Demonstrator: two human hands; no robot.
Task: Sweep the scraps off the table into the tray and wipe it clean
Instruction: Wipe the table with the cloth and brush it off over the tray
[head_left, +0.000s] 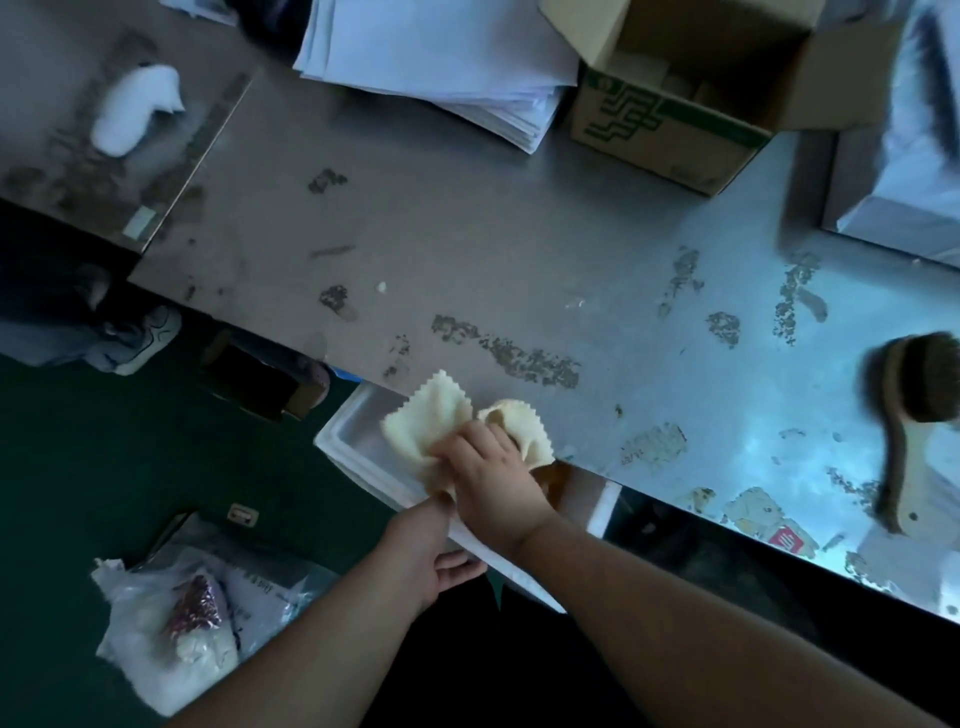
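Observation:
My right hand (491, 478) grips a cream cloth (441, 415) with zigzag edges at the near edge of the grey table (467, 234), partly over a white tray (348, 436). My left hand (431, 556) holds the tray's near rim from below, keeping the tray against the table edge. The tray's inside is mostly covered by the cloth and my hands. A small pale scrap (382, 286) lies on the table farther back. A wooden brush (914, 415) with dark bristles rests on the table at the right.
A stack of white paper (441, 57) and an open cardboard box (691, 88) stand at the back. A white cloth lump (137, 106) lies on the back-left table. The tabletop is worn and patchy. A plastic bag (171, 623) and a shoe (145, 338) are on the green floor.

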